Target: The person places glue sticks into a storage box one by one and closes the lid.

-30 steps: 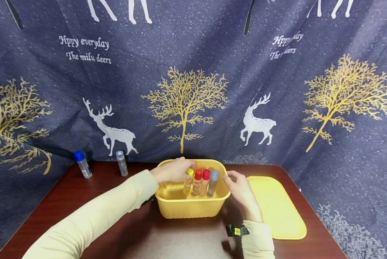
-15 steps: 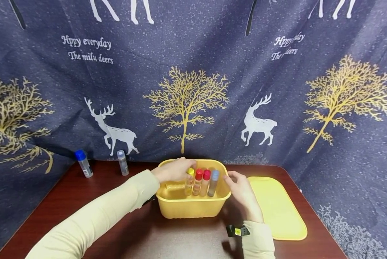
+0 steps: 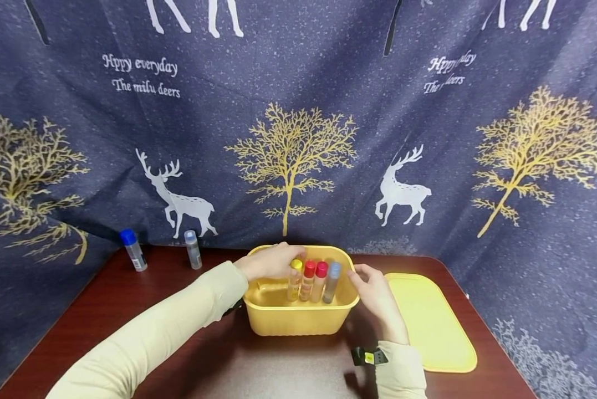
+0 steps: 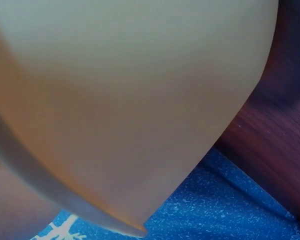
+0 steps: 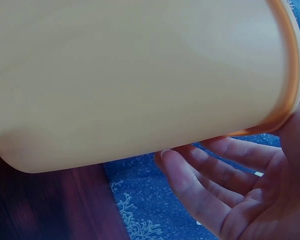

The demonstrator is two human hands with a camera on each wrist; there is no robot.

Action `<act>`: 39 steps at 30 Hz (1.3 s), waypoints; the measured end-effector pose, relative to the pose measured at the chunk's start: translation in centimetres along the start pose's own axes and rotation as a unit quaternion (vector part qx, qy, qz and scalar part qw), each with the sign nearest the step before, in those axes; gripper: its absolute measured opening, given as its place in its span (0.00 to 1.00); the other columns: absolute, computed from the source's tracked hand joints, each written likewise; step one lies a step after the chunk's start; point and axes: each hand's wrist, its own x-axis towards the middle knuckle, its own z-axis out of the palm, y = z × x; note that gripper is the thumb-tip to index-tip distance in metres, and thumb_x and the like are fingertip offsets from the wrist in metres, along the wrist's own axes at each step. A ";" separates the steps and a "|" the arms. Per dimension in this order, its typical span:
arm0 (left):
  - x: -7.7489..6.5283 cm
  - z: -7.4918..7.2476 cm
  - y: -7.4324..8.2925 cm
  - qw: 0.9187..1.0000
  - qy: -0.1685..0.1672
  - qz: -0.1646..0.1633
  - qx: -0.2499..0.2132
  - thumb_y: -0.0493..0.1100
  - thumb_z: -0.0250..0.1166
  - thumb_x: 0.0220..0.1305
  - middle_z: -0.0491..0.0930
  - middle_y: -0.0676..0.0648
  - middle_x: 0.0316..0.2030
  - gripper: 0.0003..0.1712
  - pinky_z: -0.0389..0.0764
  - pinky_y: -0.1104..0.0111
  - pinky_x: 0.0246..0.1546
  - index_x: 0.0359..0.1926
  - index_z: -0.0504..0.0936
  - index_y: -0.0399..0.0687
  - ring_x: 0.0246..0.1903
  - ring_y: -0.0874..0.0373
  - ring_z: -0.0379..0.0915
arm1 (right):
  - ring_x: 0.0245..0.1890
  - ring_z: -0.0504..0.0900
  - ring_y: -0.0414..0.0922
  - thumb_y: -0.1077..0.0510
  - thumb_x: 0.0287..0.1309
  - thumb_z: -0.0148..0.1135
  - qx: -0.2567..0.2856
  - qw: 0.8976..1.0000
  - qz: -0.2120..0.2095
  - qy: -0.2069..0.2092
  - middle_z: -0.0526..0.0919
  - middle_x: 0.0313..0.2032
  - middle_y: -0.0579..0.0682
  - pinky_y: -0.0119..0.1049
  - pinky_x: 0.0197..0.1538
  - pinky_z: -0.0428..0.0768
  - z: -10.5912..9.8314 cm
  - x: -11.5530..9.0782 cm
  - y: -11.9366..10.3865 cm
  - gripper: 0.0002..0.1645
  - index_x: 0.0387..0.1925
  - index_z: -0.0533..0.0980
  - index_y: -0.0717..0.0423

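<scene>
A yellow plastic bin (image 3: 298,322) stands on the table with several slim clear bottles upright inside. From left to right they are a yellow-capped bottle (image 3: 294,288), a red-capped bottle (image 3: 306,287), another red-capped bottle (image 3: 318,288) and a light-blue-capped bottle (image 3: 331,285). My left hand (image 3: 273,261) reaches over the bin's left side and holds the yellow-capped bottle near its cap; its fingertips are partly hidden. At the right end my right hand (image 3: 375,288) grips the bin's rim, thumb over the edge. Its fingers (image 5: 205,170) curl outside the wall in the right wrist view.
A yellow lid (image 3: 433,327) lies flat to the right of the bin. At the table's back left stand a blue-capped bottle (image 3: 134,252) and a grey-capped bottle (image 3: 193,252). A dark blue patterned cloth (image 3: 298,72) hangs behind the brown table (image 3: 198,338).
The head view has shifted slightly, so everything sits a little farther right. Both hands and the bottles otherwise keep their places.
</scene>
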 end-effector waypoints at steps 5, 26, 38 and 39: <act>-0.4 -0.3 0.0 1.000 0.010 0.000 -0.015 0.45 0.70 0.62 0.81 0.48 0.48 0.23 0.76 0.62 0.49 0.56 0.77 0.45 0.46 0.56 0.77 | 0.41 0.83 0.50 0.56 0.68 0.58 -0.008 1.000 0.000 0.000 0.85 0.42 0.58 0.48 0.50 0.77 -0.1 0.0 0.1 0.15 0.48 0.80 0.63; -3.6 -3.3 -1.2 0.989 0.116 -0.055 -0.074 0.47 0.65 0.67 0.79 0.44 0.53 0.26 0.74 0.57 0.54 0.63 0.73 0.45 0.54 0.51 0.75 | 0.40 0.83 0.48 0.57 0.67 0.58 0.003 1.000 0.004 -0.002 0.85 0.41 0.57 0.48 0.50 0.77 -0.1 -0.1 0.0 0.15 0.48 0.80 0.63; -6.4 -4.1 -4.2 0.976 0.179 -0.103 -0.067 0.48 0.64 0.68 0.76 0.41 0.58 0.26 0.72 0.51 0.56 0.63 0.73 0.44 0.58 0.46 0.72 | 0.41 0.84 0.51 0.57 0.68 0.57 0.006 1.000 0.008 -0.004 0.85 0.42 0.60 0.48 0.50 0.77 -0.1 -0.1 0.0 0.15 0.49 0.79 0.64; -6.7 -4.1 -4.7 0.975 0.187 -0.103 -0.064 0.48 0.64 0.67 0.76 0.40 0.58 0.26 0.72 0.50 0.57 0.63 0.73 0.43 0.58 0.45 0.71 | 0.41 0.84 0.51 0.57 0.68 0.57 0.008 1.000 0.008 -0.004 0.85 0.43 0.60 0.48 0.50 0.77 -0.1 -0.1 0.0 0.15 0.49 0.79 0.64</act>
